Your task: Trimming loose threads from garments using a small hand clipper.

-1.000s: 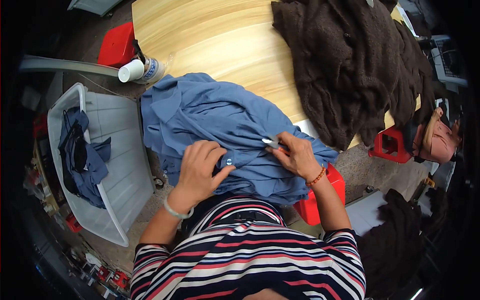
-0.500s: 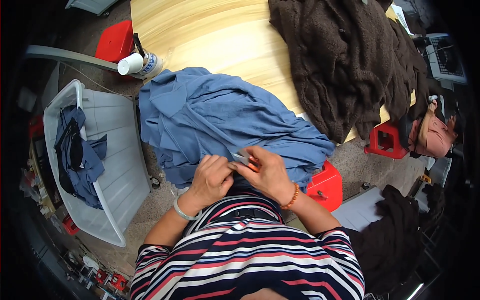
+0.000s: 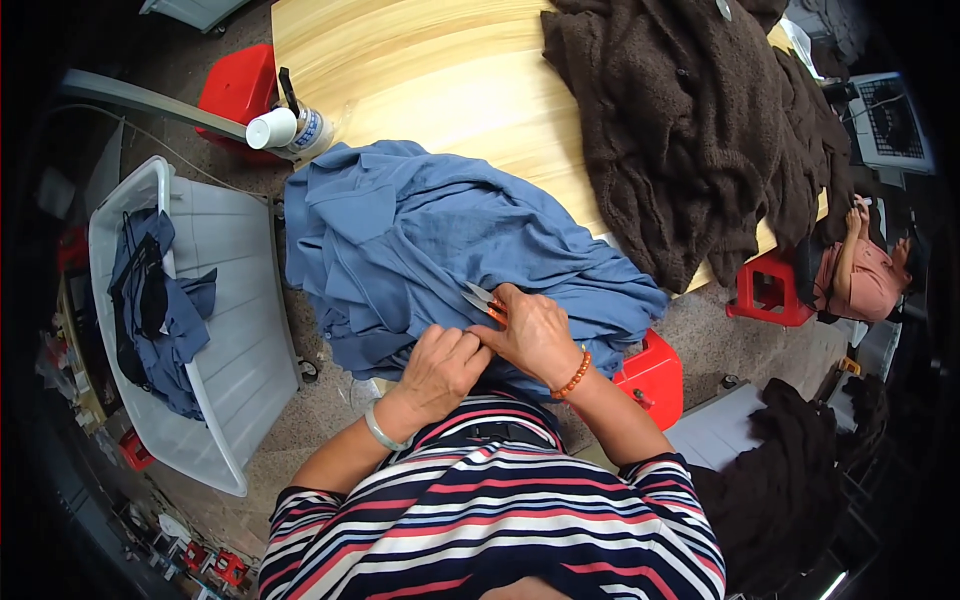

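Observation:
A large blue garment [image 3: 430,225] lies in loose folds over the near end of the table. At its near edge, my right hand [image 3: 535,338] is closed around a pair of thread snips [image 3: 480,298] with orange handles; their pale blades point up and left, slightly apart. My left hand [image 3: 440,370] is closed beside it, low over the blue cloth. The fingertips of both hands meet, and whatever lies between the left fingers is hidden.
A heap of dark brown knitwear [image 3: 680,130] covers the right of the wooden table [image 3: 420,70]. White cup [image 3: 271,129] and jar stand at the left corner. A wheeled white bin [image 3: 235,300] holds blue clothing. Red stool [image 3: 655,375] stands close right; another person [image 3: 860,275] sits beyond.
Both hands have shifted slightly; the left has moved right and down. The snips in my right hand have turned so more of both blades shows. The view has tilted a little.

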### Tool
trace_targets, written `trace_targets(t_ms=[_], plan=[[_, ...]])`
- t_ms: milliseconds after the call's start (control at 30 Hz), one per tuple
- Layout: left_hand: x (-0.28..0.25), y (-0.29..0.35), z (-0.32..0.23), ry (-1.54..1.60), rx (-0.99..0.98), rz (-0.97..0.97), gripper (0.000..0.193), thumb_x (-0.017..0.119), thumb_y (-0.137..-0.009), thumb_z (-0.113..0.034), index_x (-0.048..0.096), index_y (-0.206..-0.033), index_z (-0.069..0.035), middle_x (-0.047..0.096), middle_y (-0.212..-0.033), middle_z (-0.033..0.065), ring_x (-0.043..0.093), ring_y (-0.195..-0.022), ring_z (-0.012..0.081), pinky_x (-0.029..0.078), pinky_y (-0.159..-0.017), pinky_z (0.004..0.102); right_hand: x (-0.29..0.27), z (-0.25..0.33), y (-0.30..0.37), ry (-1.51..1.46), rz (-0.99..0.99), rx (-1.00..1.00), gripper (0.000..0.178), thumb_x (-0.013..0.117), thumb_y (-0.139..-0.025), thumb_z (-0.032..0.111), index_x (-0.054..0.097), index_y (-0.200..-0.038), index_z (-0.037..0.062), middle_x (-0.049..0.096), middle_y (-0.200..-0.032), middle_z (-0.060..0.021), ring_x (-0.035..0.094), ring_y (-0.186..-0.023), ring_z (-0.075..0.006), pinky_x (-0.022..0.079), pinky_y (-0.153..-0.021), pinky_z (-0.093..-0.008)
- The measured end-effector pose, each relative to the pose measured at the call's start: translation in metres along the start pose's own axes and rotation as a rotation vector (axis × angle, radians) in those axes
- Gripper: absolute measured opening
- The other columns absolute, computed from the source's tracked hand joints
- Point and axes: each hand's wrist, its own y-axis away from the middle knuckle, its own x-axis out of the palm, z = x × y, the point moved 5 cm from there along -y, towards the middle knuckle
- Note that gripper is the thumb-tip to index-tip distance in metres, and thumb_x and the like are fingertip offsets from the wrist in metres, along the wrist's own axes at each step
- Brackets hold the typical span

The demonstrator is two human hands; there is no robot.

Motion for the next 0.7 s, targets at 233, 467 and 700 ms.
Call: trace_targets(t_ms=[233,467,700], plan=[[-0.009,-0.004,-0.001,-0.040,-0.033,-0.050,0.033,0.066,-0.070,-0.009,0.068,-0.102,-0.007,0.043,-0.073,0.0045,0.047,-0.068,0.0214,0.036,-0.062,0.0356,0.000,-0.020,-0.008,-0.303,-0.087,-0.062,0.022,0.073,-0.082,0.018,0.063,-0.090,-0.0001,0.060,-0.062,-0.0095,0.058,-0.056,-0.0214,0.047,-0.055,-0.0353],[-0.010,0.001,0.010,0.334,-0.314,-0.142,0.027,0.068,-0.084,0.000,0.066,-0.111,-0.001,0.058,-0.078,0.0077,0.057,-0.067,0.0239,0.046,-0.063,0.0328,0.006,-0.039,-0.007,-1.446,0.091,0.317,0.016,0.070,-0.091,0.009,0.059,-0.103,0.0085,0.052,-0.065,0.0044,0.037,-0.043,-0.0019,0.024,-0.039,-0.0204],[0.038,-0.017,0.001,2.343,-0.874,-0.106,0.043,0.057,-0.098,-0.038,0.057,-0.127,-0.005,0.062,-0.115,0.0107,0.056,-0.109,0.0191,0.047,-0.093,0.0354,0.001,-0.032,-0.007,-1.604,0.100,0.239,0.017,0.067,-0.093,0.014,0.059,-0.104,0.0052,0.051,-0.063,0.0054,0.038,-0.042,-0.0021,0.026,-0.037,-0.0201]])
